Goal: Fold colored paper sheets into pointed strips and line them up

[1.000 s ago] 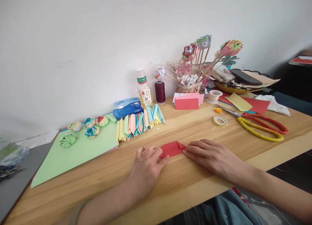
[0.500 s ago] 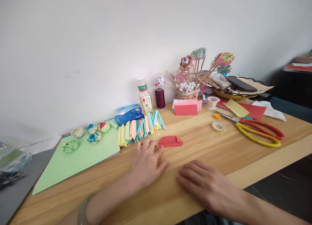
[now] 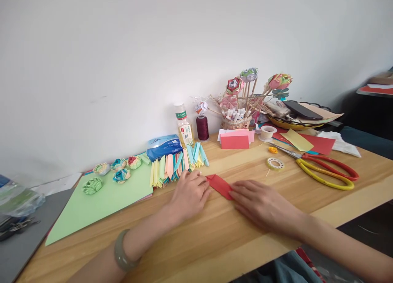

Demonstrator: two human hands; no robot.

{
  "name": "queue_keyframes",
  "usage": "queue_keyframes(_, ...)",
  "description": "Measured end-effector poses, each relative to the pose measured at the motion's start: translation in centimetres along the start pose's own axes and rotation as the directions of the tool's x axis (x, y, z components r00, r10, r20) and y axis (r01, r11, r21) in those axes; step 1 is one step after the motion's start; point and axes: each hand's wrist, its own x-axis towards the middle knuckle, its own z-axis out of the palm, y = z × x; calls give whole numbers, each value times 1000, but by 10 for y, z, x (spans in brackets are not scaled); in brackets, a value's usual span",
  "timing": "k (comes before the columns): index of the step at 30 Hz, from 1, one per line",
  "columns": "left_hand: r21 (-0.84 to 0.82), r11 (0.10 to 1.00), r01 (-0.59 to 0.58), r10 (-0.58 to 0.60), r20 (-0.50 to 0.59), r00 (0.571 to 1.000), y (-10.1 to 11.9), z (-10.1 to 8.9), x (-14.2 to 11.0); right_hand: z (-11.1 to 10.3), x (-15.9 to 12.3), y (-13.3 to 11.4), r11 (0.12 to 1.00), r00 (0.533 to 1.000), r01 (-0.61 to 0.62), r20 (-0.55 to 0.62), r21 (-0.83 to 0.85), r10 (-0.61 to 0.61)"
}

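Observation:
A folded strip of red paper (image 3: 220, 186) lies slanted on the wooden table between my two hands. Its left end meets the curled fingers of my left hand (image 3: 190, 192), which wears a greenish bangle (image 3: 122, 250) at the wrist. Pressed close together, the fingers of my right hand (image 3: 260, 203) sit on the strip's lower right end. Both thumbs' grip on the paper is partly hidden. Just behind my left hand stands a row of folded paper pieces (image 3: 168, 166) in yellow, peach, green and blue.
Green sheets (image 3: 107, 209) with several paper flowers (image 3: 92, 185) lie at left. Behind are a blue tissue pack (image 3: 164, 147), a bottle (image 3: 184, 127), a thread spool (image 3: 202, 127) and red and pink papers (image 3: 235, 142). Scissors (image 3: 325, 168) and a tape roll (image 3: 275, 163) lie at right.
My right hand has moved forward and onto the red paper's right end. The paper has turned, its right end swinging toward me. My left hand has shifted slightly to its left end.

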Motion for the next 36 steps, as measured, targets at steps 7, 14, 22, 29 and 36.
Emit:
queue_keyframes(7,-237,971,-18,50,129,990,2,-4,2,-15,9,-27,953,997,69,4,295,-74)
queue_keyframes(14,-358,926,118,-113,35,993,-1,-1,-2,3,13,9,952,995,-76,90,296,52)
queue_keyframes(22,-319,945,-75,28,-151,988,7,-17,-42,9,7,-11,997,1000,4,9,82,-5)
queue_keyframes(29,-166,984,-68,39,-171,985,6,0,-43,4,13,-8,952,984,-145,138,268,111)
queue_keyframes(36,-43,978,-206,199,-130,971,-2,0,-41,3,16,-4,989,994,-41,108,144,25)
